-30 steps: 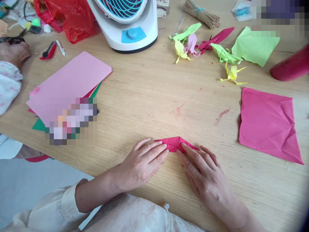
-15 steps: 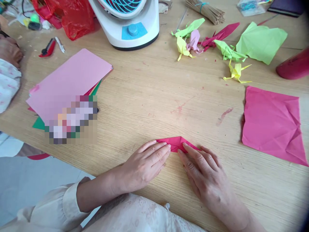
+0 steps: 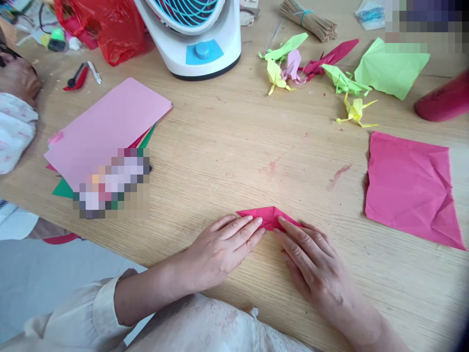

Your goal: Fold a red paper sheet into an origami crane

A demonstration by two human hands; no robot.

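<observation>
A folded strip of bright pink paper (image 3: pixel 271 215) lies flat on the wooden table near its front edge, with a peak at the middle of its upper edge. My left hand (image 3: pixel 223 249) rests on its left part, fingers stretched out and flat. On the right part lie the fingers of my right hand (image 3: pixel 317 261), also extended. Between the two sets of fingertips a short stretch of folds shows; both ends of the strip are partly covered. To the right is a creased pink sheet (image 3: pixel 410 188).
Pink sheets (image 3: pixel 110 117) are stacked at left under a blurred object. A white fan (image 3: pixel 205 54), folded paper figures (image 3: pixel 355 111), a green sheet (image 3: pixel 392 68) and a red cylinder (image 3: pixel 441 100) stand or lie further back. Another person's hand (image 3: pixel 18 78) is at far left.
The fingertips of my left hand have shifted slightly right along the pink strip. My right hand has moved very little. The view has shifted slightly.
</observation>
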